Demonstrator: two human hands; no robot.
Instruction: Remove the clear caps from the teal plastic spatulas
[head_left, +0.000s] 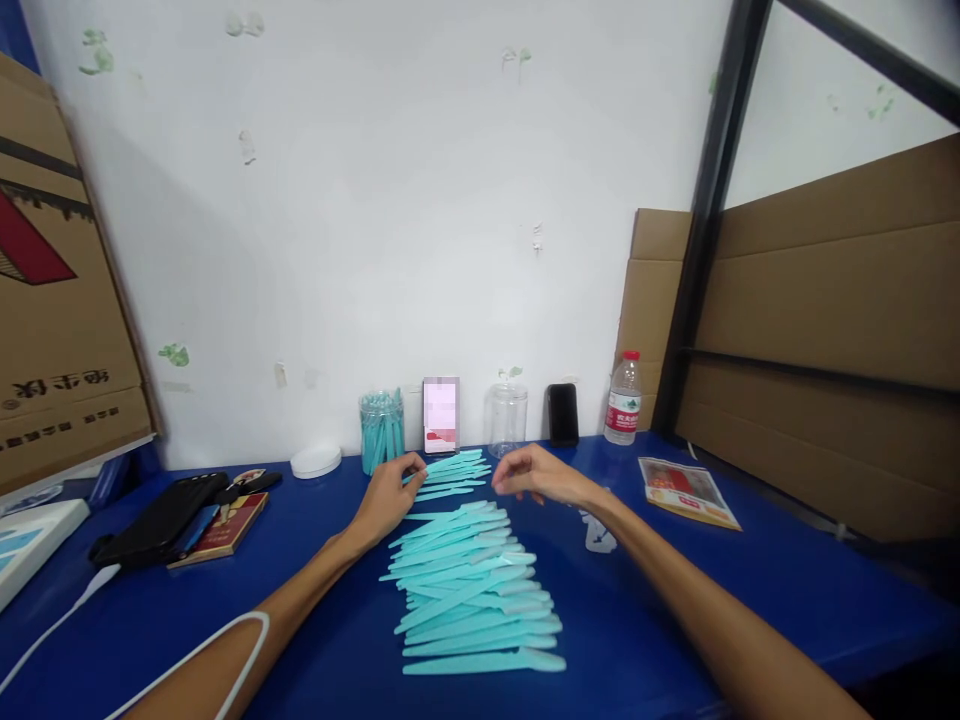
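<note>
Many turquoise plastic sticks (480, 590) with paler tips lie side by side in a long pile on the blue table. Beyond them is a smaller group of the same sticks (454, 475). My left hand (391, 492) is at the left ends of that group, its thumb and forefinger curled together; what they pinch, if anything, is too small to tell. Just off the group's right ends hovers my right hand (536, 474), fingers bent toward the thumb, with nothing clearly visible in them. Behind my left hand a clear jar (382, 432) stands full of turquoise sticks.
Along the wall stand a lit phone (441, 415), an empty clear jar (508, 418), a black device (562, 415) and a water bottle (624, 400). A white lid (316, 460), black pouch (161, 515) and red booklet (221, 528) lie left; a packet (688, 492) lies right.
</note>
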